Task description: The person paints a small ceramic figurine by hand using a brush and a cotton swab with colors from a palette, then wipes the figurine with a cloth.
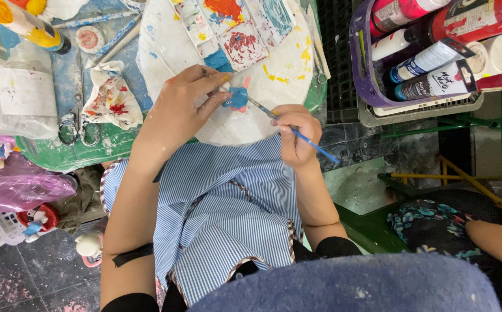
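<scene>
Paintbrush (297, 134) slants, bristles up-left touching blue figurine (238, 98).

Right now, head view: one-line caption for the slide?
Left hand steadies a small blue figurine on a paint-smeared white palette while the right hand paints it with a blue brush.

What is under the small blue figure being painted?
The blue figure, pinched by the left hand, sits over the paint-smeared white palette board. The board directly beneath is hidden.
</scene>
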